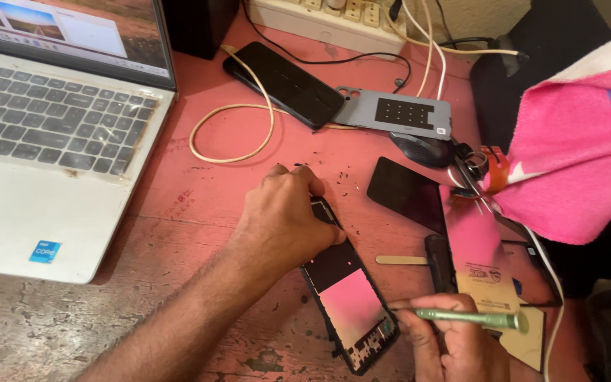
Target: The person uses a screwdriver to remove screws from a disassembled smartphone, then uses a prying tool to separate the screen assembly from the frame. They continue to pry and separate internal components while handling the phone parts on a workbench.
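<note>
Phone-repair bench: opened phone (351,297), loose back cover (397,113)

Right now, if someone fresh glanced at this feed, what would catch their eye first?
Probably the opened phone frame lying at the centre of the worn red table, pinned at its top by the left hand, while the right hand holds a green screwdriver at its lower edge. Next comes the bright pink cloth at the right, then the open laptop at the left.

Glossy phone frame (348,297); worn rough painted table (178,212); fuzzy pink cloth (574,155).
</note>
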